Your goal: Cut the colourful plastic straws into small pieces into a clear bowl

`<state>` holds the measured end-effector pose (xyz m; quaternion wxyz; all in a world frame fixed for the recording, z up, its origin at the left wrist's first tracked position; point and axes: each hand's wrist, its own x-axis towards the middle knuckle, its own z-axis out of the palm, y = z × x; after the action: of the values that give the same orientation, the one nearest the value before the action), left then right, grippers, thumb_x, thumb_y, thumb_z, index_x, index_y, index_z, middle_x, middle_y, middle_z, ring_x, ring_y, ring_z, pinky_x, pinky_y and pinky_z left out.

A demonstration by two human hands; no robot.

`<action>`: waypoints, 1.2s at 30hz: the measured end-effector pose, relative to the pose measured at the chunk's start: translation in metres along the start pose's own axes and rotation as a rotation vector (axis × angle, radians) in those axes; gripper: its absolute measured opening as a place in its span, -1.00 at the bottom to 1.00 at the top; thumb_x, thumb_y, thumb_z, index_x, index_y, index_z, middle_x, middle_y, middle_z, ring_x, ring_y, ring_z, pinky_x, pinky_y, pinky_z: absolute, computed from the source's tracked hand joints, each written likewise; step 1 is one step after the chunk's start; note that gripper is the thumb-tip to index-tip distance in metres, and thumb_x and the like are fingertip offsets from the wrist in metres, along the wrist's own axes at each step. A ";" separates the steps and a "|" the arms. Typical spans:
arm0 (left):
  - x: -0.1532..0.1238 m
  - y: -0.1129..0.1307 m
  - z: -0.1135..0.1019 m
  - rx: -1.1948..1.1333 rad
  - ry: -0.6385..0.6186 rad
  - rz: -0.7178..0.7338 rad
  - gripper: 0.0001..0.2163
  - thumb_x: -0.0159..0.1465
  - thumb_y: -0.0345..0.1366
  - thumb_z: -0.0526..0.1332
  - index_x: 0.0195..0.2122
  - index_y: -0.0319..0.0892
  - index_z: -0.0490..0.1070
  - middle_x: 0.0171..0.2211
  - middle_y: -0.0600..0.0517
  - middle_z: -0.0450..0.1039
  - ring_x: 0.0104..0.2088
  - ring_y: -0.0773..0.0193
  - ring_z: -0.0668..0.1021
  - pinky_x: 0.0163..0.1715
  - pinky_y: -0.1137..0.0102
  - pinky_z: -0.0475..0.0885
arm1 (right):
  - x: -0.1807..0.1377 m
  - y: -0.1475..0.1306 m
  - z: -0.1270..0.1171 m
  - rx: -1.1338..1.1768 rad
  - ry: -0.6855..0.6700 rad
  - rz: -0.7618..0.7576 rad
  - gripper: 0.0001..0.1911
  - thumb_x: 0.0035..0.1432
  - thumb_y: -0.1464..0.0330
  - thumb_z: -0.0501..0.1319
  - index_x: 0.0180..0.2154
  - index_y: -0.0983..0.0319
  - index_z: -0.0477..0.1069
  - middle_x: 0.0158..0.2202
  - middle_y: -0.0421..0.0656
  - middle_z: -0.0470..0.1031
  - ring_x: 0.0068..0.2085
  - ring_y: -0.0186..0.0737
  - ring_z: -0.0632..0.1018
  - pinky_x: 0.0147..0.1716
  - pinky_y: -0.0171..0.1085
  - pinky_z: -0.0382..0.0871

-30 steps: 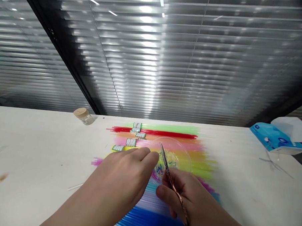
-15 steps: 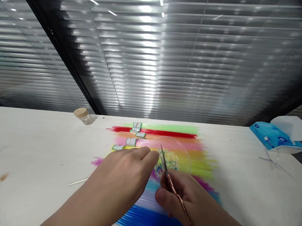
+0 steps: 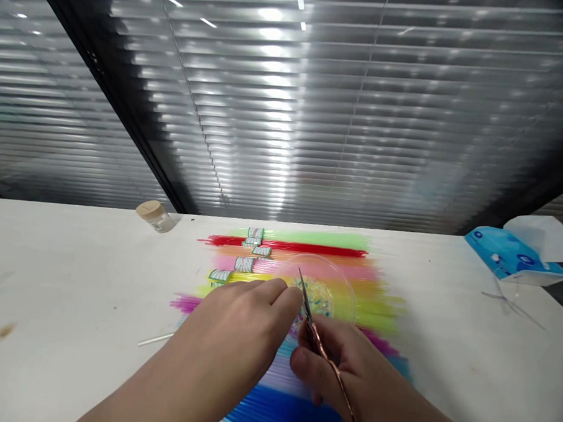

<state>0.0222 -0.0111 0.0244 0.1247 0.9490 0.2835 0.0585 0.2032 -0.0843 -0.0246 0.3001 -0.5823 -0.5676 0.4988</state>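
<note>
My right hand [image 3: 349, 370] grips copper-coloured scissors [image 3: 322, 346], their blades pointing up over a clear plastic bowl [image 3: 345, 283] that holds several small coloured cut bits. My left hand [image 3: 235, 337] is closed in a pinch right beside the blades; what it pinches is hidden by the fingers. A thin white straw [image 3: 155, 339] lies on the table left of my left forearm and runs toward the hand. Both hands hover over bundles of coloured straws [image 3: 311, 250] spread on the white table [image 3: 80, 294].
A small jar with a wooden lid [image 3: 155, 216] stands at the back left. A blue tissue pack [image 3: 514, 257] lies at the right edge. Paper labels [image 3: 250, 249] band the straw bundles. Window blinds rise behind the table.
The thin white straw on the table has slid to the right toward my left hand. The scissor blades have dropped slightly and closed next to my left fingertips.
</note>
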 end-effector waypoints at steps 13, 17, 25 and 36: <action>0.006 0.000 -0.002 0.154 -0.067 -0.077 -0.81 0.32 -0.56 0.07 -0.31 -0.15 0.37 -0.41 0.04 0.48 -0.50 0.25 0.48 -0.49 0.38 0.23 | 0.000 0.005 -0.003 0.036 -0.016 0.045 -0.28 0.16 -0.38 0.09 -0.40 0.17 0.28 -0.45 -0.18 0.38 -0.39 -0.18 0.36 -0.42 -0.25 0.24; 0.008 0.000 -0.003 0.164 -0.124 -0.101 -0.80 0.27 -0.59 0.07 -0.32 -0.14 0.36 -0.40 0.03 0.49 -0.49 0.23 0.49 -0.48 0.37 0.25 | 0.000 0.004 -0.003 0.039 -0.002 0.074 -0.29 0.18 -0.36 0.09 -0.40 0.17 0.28 -0.44 -0.18 0.39 -0.38 -0.18 0.38 -0.39 -0.23 0.25; 0.006 0.000 -0.003 0.167 -0.148 -0.119 -0.78 0.25 -0.61 0.06 -0.31 -0.13 0.35 -0.40 0.04 0.47 -0.50 0.24 0.46 -0.49 0.38 0.23 | -0.002 0.003 -0.005 0.078 -0.014 0.096 -0.31 0.18 -0.35 0.13 -0.41 0.17 0.27 -0.44 -0.21 0.37 -0.38 -0.20 0.35 -0.36 -0.22 0.25; 0.006 0.003 -0.007 0.182 -0.101 -0.088 -0.78 0.25 -0.60 0.04 -0.32 -0.14 0.35 -0.42 0.04 0.46 -0.52 0.27 0.44 -0.52 0.39 0.20 | 0.000 0.003 -0.005 0.065 -0.002 0.083 -0.32 0.20 -0.33 0.14 -0.40 0.17 0.28 -0.44 -0.20 0.38 -0.37 -0.19 0.37 -0.37 -0.23 0.26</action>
<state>0.0276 -0.0083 0.0319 0.0548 0.9448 0.3223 -0.0208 0.2088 -0.0840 -0.0253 0.2971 -0.5949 -0.5267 0.5296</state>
